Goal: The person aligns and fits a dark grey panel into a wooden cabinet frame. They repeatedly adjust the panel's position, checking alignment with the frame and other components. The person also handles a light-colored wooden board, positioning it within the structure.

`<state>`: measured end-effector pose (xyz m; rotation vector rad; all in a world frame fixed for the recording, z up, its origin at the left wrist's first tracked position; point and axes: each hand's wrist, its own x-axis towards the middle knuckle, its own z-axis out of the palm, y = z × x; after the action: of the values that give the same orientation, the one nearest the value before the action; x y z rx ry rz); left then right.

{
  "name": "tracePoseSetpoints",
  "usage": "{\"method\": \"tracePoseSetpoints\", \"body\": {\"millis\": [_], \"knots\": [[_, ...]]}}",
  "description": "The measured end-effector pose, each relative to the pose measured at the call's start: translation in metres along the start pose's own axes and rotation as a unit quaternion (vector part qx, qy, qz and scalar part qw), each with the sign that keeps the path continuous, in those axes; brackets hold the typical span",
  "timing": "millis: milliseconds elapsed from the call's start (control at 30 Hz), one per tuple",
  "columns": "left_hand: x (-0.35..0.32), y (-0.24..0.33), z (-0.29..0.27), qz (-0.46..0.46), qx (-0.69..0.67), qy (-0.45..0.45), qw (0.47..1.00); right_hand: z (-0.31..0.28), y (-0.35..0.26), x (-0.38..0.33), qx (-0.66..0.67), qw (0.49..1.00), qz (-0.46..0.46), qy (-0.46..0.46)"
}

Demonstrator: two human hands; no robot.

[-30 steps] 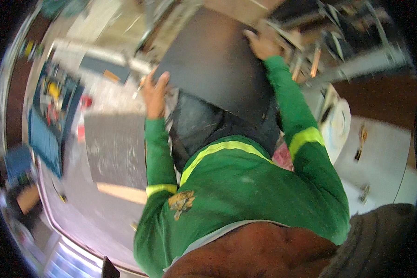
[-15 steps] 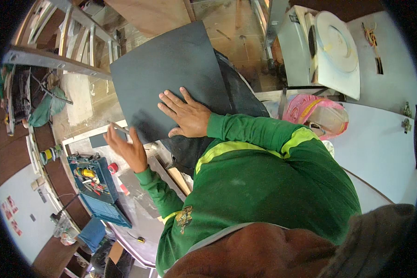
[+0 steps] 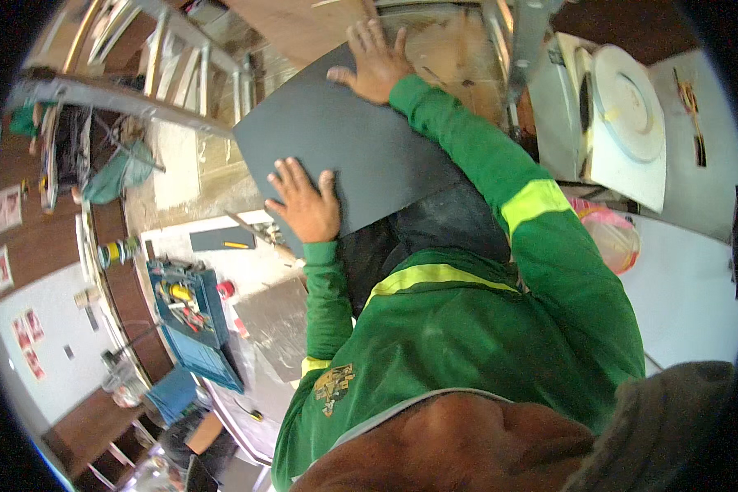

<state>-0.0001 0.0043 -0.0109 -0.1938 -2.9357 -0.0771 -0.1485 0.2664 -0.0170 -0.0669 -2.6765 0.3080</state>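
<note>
A dark grey flat sheet (image 3: 361, 156) lies tilted across my thighs. My left hand (image 3: 303, 201) rests at its near left edge, fingers spread and nothing in them. At the sheet's far edge my right hand (image 3: 375, 64) is stretched out, palm down, with its fingers apart. Left of the sheet, a thin yellow pencil (image 3: 236, 244) lies on a small dark strip (image 3: 209, 239) on the white work surface.
A blue toolbox (image 3: 184, 299) with tools stands open on the left, a red tape roll (image 3: 225, 289) beside it. Metal ladder rails (image 3: 115, 102) rise at the far left. On the right are a pink bag (image 3: 607, 234) and a white round-topped object (image 3: 627, 102).
My right hand has slid to the sheet's far edge. My left hand, which held a thin stick-like thing, is now flat on the sheet's left edge, and a pencil lies on the strip.
</note>
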Motion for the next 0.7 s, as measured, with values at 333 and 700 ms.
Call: {"method": "tracePoseSetpoints", "body": {"millis": [333,700], "knots": [[0.072,-0.001,0.026,0.148,-0.105,0.006,0.983,-0.027,-0.069,-0.059,0.028,0.989,-0.070,-0.127],[0.171,-0.058,0.029,0.056,-0.111,-0.049,0.991,-0.073,-0.005,-0.074,0.050,0.964,-0.125,-0.231]]}}
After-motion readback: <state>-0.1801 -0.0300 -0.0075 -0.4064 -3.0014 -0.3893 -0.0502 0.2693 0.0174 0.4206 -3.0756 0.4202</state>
